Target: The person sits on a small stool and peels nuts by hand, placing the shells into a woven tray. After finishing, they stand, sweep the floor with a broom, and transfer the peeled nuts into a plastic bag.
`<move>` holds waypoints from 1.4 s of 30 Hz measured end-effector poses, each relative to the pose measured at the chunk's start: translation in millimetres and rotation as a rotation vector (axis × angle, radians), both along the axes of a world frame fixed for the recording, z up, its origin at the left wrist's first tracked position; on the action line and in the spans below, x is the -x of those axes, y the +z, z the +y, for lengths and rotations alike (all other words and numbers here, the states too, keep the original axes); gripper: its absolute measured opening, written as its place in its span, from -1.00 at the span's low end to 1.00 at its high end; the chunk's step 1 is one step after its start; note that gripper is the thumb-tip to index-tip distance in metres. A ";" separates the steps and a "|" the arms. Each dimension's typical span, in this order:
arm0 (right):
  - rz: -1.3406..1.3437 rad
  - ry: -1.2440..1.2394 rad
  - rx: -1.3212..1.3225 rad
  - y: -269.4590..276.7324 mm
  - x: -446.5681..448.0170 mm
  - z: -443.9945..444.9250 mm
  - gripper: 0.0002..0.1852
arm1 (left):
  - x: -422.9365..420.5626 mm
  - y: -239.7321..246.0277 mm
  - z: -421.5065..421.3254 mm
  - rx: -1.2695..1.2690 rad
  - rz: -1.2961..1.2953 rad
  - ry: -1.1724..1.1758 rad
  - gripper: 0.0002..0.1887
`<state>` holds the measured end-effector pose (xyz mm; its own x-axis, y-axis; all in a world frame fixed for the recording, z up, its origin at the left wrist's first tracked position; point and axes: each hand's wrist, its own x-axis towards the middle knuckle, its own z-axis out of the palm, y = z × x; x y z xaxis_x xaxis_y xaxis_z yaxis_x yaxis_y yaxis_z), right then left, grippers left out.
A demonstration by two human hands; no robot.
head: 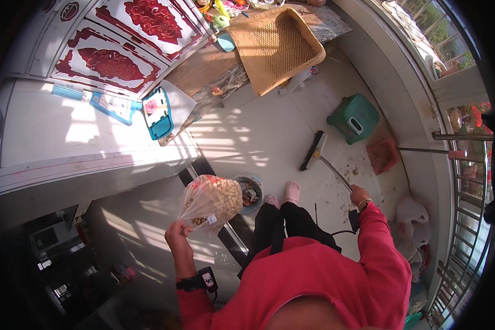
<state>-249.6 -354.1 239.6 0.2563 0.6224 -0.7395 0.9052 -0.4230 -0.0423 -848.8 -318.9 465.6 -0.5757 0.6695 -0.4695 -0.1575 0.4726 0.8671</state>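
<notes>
My left hand [179, 233] grips the gathered neck of a clear plastic bag of unshelled peanuts [218, 197], which hangs in front of a round trash bin [258, 209] with scraps inside. My right hand [359, 195] is closed round the metal handle of a broom [314, 150], whose dark bristles rest on the tiled floor. Scattered debris [352, 170] lies on the tiles between the broom and a red dustpan [383, 156] at the wall. The dustpan holds bits of debris, and its long handle runs to the right.
A green plastic bin [354, 119] stands beyond the broom. A woven basket [278, 45] overhangs a wooden slab table [204, 68]. Plastic bags [411, 218] lie along the right wall. A white counter [37, 128] is at the left, and a dark threshold strip [236, 239] crosses the floor.
</notes>
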 end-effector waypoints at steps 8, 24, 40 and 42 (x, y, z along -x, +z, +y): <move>-0.017 -0.195 0.116 14.5 1.4 26.1 -0.63 | -74.7 41.4 191.4 -0.314 -0.225 -0.382 -0.78; 0.089 -0.723 0.128 9.2 37.8 94.0 -0.56 | -222.5 -13.1 565.1 -0.221 -0.106 -0.935 -0.80; 0.281 -1.018 0.182 42.7 -23.3 158.1 -0.57 | -293.8 -167.6 578.7 -0.212 0.480 -0.536 -0.72; 0.298 -1.074 0.182 44.2 -30.4 166.5 -0.59 | -290.1 -176.0 518.6 0.127 0.155 -0.629 -0.58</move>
<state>-219.2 -187.6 283.8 0.3922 0.0629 -0.9177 0.0326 -0.9980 -0.0544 -558.7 199.7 289.6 -0.1598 0.8453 -0.5098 0.3042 0.5335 0.7892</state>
